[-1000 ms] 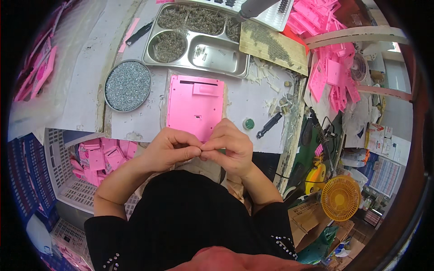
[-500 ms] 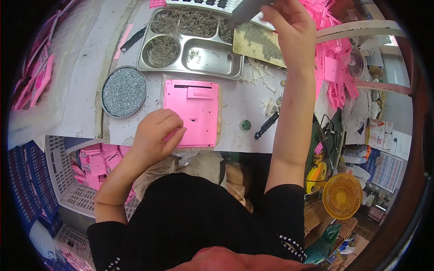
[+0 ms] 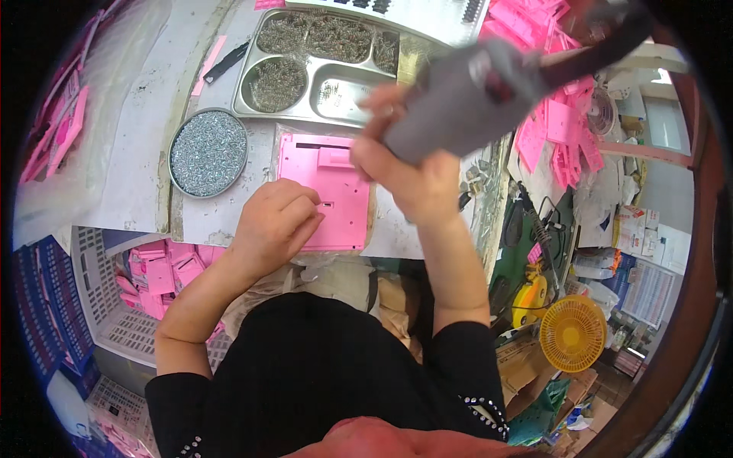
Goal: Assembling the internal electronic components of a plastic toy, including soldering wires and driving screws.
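A pink plastic housing (image 3: 342, 223) lies flat on the worktable in front of me, on clear plastic wrap. My left hand (image 3: 276, 225) rests over its left side, thumb and fingers pinched together; whatever is between them is too small to make out. In my right hand (image 3: 420, 183) is a thick grey electric screwdriver (image 3: 466, 103), blurred by motion and tilted, with a dark cord end at the upper right. This hand is above the housing's right edge, and the tool's tip is hidden. To the left stands a round dish of small silvery screws (image 3: 208, 153).
Beyond the housing sits a steel compartment tray (image 3: 347, 101) with metal springs. Pink parts are heaped at the far right (image 3: 565, 126) and in a white crate (image 3: 126, 324) at lower left. A yellow fan (image 3: 573, 333) stands at lower right. A black strip (image 3: 227, 62) lies left of the tray.
My right hand has come down and left from the far right, bringing the grey screwdriver over the housing. My left hand has shifted slightly right and up on the housing.
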